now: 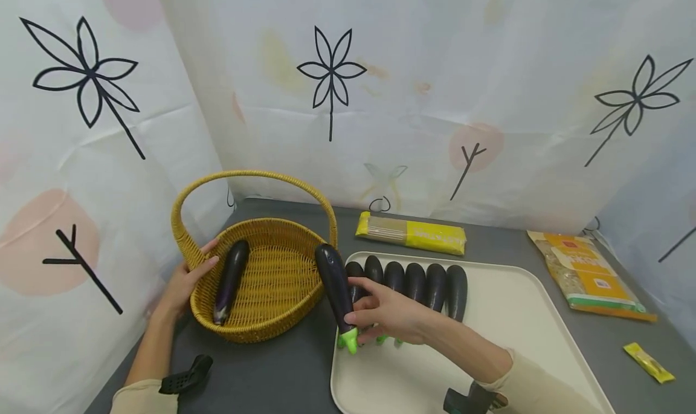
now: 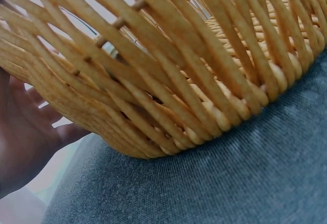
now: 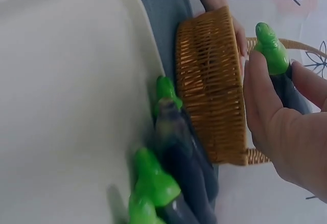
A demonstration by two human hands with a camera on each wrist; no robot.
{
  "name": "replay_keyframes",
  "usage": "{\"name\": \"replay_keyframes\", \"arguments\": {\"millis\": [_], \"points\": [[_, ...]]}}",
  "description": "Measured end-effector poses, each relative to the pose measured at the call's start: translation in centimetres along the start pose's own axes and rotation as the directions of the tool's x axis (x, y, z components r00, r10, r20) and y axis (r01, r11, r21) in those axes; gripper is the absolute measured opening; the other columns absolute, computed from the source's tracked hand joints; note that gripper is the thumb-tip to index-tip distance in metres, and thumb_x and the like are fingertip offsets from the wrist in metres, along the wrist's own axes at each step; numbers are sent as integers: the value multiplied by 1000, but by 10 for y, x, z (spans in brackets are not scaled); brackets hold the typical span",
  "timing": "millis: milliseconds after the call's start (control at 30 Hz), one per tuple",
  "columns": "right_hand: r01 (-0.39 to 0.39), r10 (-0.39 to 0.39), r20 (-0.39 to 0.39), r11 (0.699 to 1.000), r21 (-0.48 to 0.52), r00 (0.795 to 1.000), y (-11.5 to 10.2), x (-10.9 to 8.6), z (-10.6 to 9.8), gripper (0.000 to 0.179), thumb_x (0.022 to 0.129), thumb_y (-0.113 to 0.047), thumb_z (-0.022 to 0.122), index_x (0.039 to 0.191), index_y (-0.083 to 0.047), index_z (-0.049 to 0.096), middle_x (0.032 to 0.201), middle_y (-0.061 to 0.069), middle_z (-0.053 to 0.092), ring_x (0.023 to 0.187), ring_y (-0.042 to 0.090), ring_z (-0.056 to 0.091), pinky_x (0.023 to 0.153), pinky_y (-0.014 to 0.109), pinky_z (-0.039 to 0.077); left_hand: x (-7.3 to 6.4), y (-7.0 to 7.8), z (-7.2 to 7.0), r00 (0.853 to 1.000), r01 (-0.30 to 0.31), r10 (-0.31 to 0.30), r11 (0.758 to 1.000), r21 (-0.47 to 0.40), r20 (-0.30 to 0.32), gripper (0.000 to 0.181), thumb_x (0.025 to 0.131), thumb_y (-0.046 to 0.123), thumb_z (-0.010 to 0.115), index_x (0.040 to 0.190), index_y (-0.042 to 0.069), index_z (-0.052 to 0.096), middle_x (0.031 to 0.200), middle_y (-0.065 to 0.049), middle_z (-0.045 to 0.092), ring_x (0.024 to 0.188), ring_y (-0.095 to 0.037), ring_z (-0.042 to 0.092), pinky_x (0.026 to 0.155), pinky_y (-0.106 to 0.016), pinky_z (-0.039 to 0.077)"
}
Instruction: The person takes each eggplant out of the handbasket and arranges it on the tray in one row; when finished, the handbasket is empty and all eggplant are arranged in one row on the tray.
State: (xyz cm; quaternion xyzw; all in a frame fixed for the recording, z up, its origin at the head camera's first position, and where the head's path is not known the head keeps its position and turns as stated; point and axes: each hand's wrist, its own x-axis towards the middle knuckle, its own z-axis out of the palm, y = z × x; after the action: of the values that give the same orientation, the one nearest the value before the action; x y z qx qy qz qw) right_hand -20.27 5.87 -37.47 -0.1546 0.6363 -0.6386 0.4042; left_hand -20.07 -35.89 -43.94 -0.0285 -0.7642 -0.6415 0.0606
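Observation:
My right hand [image 1: 394, 311] pinches a dark purple eggplant [image 1: 334, 281] near its green cap, holding it tilted between the wicker basket and the tray. In the right wrist view, the fingers and thumb sit either side of that green cap [image 3: 273, 50]. My left hand [image 1: 187, 281] grips the left rim of the yellow wicker basket [image 1: 261, 332], beside the handle's base. Another eggplant [image 1: 232, 278] lies inside the basket along its left wall. Several more eggplants [image 1: 415, 281] lie in a row on the cream tray [image 1: 505, 317], partly covered by my right hand.
Behind the tray lies a yellow pack of noodles [image 1: 410, 234]. An orange and clear food bag [image 1: 589, 275] and a small yellow packet [image 1: 649, 362] lie on the right of the grey table [image 1: 261, 378]. A patterned cloth [image 1: 402, 112] hangs behind everything.

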Motion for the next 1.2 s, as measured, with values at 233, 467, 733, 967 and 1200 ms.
{"name": "replay_keyframes", "arguments": {"millis": [233, 467, 733, 967, 1200], "points": [[-18, 18, -15, 1000, 3, 1000, 13, -26, -20, 80, 89, -2, 66, 151, -5, 15, 98, 13, 53, 86, 21, 61, 78, 46, 51, 0, 1, 0, 1000, 3, -3, 998, -58, 13, 57, 101, 24, 49, 152, 9, 26, 127, 4, 49, 96, -10, 61, 71, -28, 52], [-20, 20, -40, 1000, -5, 999, 25, -50, -41, 85, 87, -6, 69, 150, -2, 12, 100, 14, 50, 89, 23, 60, 78, 47, 51, 0, 0, 0, 1000, -5, 7, 997, -77, 18, 57, 101, 22, 49, 152, 9, 25, 124, 9, 51, 96, -9, 61, 72, -27, 51], [-45, 44, -101, 999, -9, 994, 35, -70, -72, 88, 90, -11, 68, 151, 0, 5, 108, 16, 43, 93, 21, 58, 82, 45, 49, 0, 0, -1, 1000, -15, 17, 997, -78, 26, 57, 101, 22, 49, 151, 8, 25, 121, 10, 54, 95, -9, 61, 71, -26, 51], [-62, 59, -150, 998, -13, 987, 40, -88, -103, 89, 93, -11, 63, 150, 0, -4, 128, 28, 36, 101, 22, 56, 87, 45, 47, 0, 3, 0, 1000, -1, 3, 997, -74, 18, 57, 101, 23, 49, 151, 9, 27, 121, 11, 53, 96, -8, 61, 72, -26, 51], [-57, 60, -198, 998, 20, 978, 46, -105, -133, 86, 96, -9, 56, 150, -2, -10, 135, 27, 38, 110, 23, 55, 91, 45, 45, 0, 3, 0, 1000, 11, -10, 998, -56, 19, 57, 101, 25, 49, 152, 9, 26, 125, 6, 49, 98, -7, 59, 73, -26, 51]]}}
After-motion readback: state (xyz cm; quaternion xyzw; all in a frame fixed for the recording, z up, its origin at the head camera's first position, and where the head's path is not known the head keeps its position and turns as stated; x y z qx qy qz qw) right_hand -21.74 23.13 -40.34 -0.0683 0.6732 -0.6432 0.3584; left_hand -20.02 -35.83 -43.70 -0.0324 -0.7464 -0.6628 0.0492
